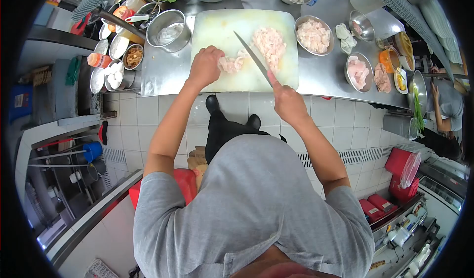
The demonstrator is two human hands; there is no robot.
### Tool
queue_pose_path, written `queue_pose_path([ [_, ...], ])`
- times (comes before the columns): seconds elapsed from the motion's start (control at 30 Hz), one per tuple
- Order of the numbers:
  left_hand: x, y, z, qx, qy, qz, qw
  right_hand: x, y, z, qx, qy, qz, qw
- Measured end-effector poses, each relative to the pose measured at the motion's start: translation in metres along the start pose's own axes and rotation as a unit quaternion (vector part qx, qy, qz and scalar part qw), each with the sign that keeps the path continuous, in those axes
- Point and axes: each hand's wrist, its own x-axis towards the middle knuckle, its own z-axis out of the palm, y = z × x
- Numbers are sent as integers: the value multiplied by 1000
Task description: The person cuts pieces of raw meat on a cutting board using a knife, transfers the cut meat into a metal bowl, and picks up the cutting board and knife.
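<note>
A long kitchen knife (253,53) is in my right hand (289,102), whose fingers are wrapped round its handle. Its blade slants up and left over the white cutting board (210,26). My left hand (206,66) is on the board's left side, fingers curled against the end of a strip of raw chicken (230,64); the fingertips are partly hidden. Just right of the blade lies a pile of cut raw chicken pieces (270,46).
Right of the board are a bowl of chicken pieces (314,35), a bowl of larger chicken pieces (359,72) and a crumpled cloth (345,37). A metal pot (169,29) and a container of eggs (114,75) stand left. Another person's arm (437,102) shows far right.
</note>
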Motion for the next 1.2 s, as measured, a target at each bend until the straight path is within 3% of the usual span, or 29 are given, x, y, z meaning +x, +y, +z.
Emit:
queue_pose_path([
  [0.2, 19, 40, 10, 77, -71, -52, 993, 7, 2, 10, 41, -23, -29, 998],
  [0.43, 59, 32, 67, 128, -56, -34, 990, 23, 33, 5, 18, 14, 29, 999],
  [0.5, 65, 31, 68, 123, -48, -44, 990, 21, 39, 13, 22, 33, -5, 999],
  [0.7, 57, 27, 34, 32, -16, -75, 997, -6, -5, -22, 48, 74, 24, 996],
  [0.8, 46, 11, 20, 11, 10, -74, 997, -5, 18, 2, -4, -29, 26, 999],
  [1.0, 17, -10, -12, -31, 31, -96, 994, -11, -8, -19, 55, 83, 10, 995],
  [1.1, 9, -16, -6, -23, 10, -66, 998, -7, 8, 11, 4, -12, 0, 1000],
  [1.2, 9, -6, -3, -43, -2, -48, 998, -4, 11, 11, -1, 5, -8, 1000],
])
